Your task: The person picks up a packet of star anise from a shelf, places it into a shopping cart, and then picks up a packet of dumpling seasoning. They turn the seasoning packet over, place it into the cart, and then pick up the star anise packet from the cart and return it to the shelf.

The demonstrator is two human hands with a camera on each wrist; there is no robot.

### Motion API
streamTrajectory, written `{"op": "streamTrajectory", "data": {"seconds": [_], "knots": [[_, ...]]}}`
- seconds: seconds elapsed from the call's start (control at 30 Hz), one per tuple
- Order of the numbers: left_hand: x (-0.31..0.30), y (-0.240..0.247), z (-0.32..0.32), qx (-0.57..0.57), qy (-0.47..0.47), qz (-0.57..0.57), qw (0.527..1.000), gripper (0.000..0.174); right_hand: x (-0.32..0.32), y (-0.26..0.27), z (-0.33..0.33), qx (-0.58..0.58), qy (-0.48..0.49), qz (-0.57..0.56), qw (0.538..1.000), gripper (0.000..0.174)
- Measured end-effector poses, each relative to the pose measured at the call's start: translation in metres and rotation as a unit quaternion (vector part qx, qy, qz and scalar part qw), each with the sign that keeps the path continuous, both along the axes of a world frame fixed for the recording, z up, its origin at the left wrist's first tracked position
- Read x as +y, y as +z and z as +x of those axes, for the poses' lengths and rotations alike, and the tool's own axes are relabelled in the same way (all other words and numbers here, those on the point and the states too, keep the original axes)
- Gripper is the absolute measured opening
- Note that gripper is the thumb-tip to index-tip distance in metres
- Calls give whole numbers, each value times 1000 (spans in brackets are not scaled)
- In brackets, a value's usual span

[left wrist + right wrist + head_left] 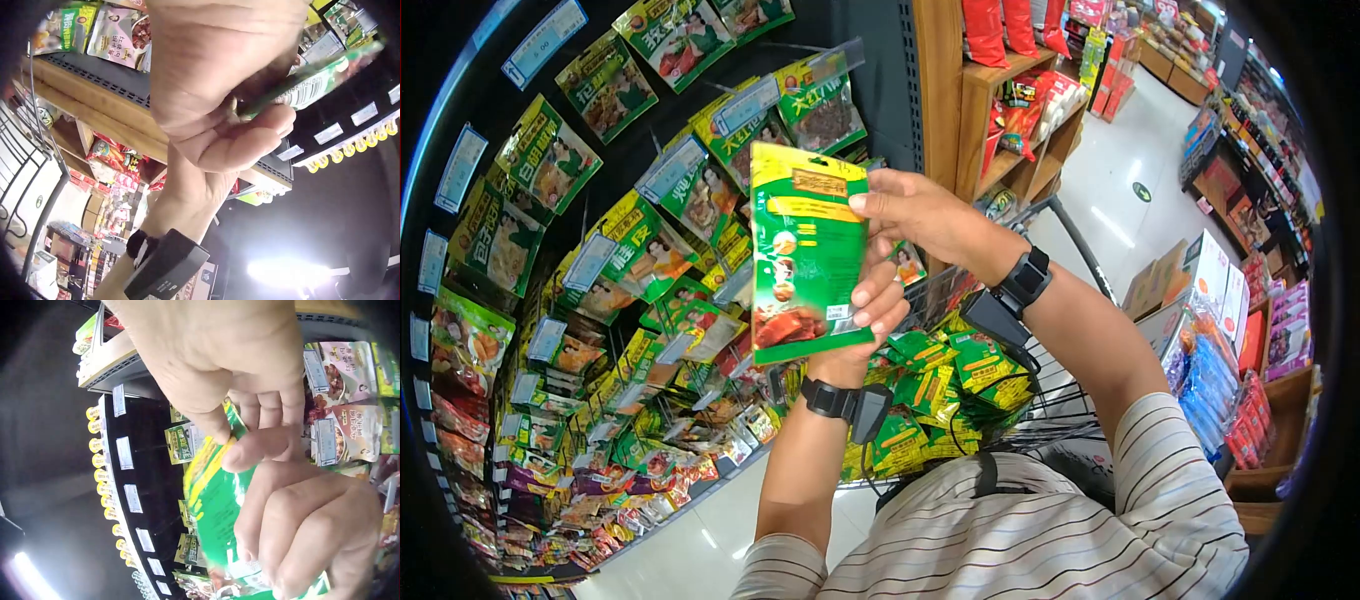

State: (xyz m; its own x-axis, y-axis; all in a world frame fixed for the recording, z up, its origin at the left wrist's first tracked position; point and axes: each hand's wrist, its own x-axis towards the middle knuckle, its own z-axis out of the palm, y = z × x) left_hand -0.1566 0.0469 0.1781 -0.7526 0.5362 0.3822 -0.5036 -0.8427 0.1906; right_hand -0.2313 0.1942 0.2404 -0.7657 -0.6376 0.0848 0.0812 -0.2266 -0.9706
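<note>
A green and yellow food packet (805, 265) with a hang hole at its top and a picture of red food near its bottom is held upright before the shelf. My right hand (925, 215) pinches its upper right edge, thumb on the printed face. Lower down, my left hand (872, 310) grips the same side, with fingertips over the front and the palm mostly behind the packet. The right wrist view shows the left fingers (287, 512) curled across the packet (219, 494). In the left wrist view, a barcode shows on the packet (306, 90).
Similar packets (550, 155) hang in rows on hooks at left, with price tags (585, 262) in front. Below my hands, a wire shopping cart (1090, 235) holds several green and yellow packets (930, 385). A wooden shelf (945, 110) stands ahead; boxes (1190, 290) are at right.
</note>
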Motion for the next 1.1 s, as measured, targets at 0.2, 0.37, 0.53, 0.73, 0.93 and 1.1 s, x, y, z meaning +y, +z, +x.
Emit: {"op": "streamTrajectory", "data": {"seconds": [0.2, 0.37, 0.53, 0.73, 0.93, 1.1], "knots": [[4, -1, 6, -61, 88, -145, 984, 45, 11, 5, 4, 1, -35, -28, 999, 22], [4, 23, 31, -291, 280, -230, 885, 44, 23, 12, 5, 24, -27, -21, 999, 20], [-60, -26, 29, -63, 132, -122, 982, 68, 28, 17, 10, 36, -31, -10, 999, 19], [-60, 9, 55, 16, 324, -376, 868, 70, 22, 19, 11, 55, -20, 3, 998, 20], [-66, 19, 64, 51, 340, -454, 822, 54, 17, 27, 19, 64, -7, 10, 998, 19], [-69, 17, 65, 29, 364, -451, 814, 51, 16, 22, 18, 65, 13, 9, 998, 16]]}}
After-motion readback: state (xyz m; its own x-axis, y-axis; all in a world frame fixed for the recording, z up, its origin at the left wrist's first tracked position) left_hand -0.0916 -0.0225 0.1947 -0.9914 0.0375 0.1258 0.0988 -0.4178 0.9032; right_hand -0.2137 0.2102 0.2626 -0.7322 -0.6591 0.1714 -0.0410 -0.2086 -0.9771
